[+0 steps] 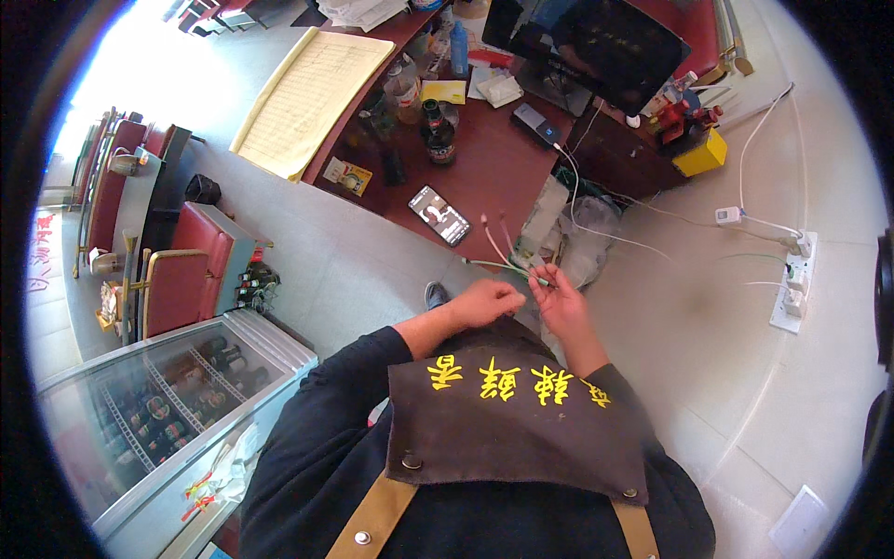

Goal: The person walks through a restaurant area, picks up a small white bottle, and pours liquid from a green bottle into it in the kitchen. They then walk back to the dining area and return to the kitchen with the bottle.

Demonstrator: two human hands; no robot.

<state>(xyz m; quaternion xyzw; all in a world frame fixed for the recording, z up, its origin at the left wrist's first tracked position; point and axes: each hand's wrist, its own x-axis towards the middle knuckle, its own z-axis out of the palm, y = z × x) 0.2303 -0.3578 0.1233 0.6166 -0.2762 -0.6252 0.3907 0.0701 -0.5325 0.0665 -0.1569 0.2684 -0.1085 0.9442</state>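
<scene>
My right hand (561, 300) holds a multi-headed charging cable (520, 269) between thumb and fingers. Its several thin leads fan out toward the desk edge, one green and others pinkish. Beside it, my left hand (489, 304) is loosely curled, with its fingertips near the right hand and nothing visible in it. Just beyond the hands, a smartphone (439, 215) lies face up on the dark red desk (489, 161), its screen lit. Farther back on the desk rests a power bank (536, 126) with a white cable (576, 183) plugged into it.
A dark glass bottle (438, 136), a monitor (587, 49) and an open ledger (314, 101) are on the desk. Plastic bags (590, 227) sit beside it. White cables reach a wall power strip (794, 283) at right. A glass-topped drinks cooler (181, 412) stands at left.
</scene>
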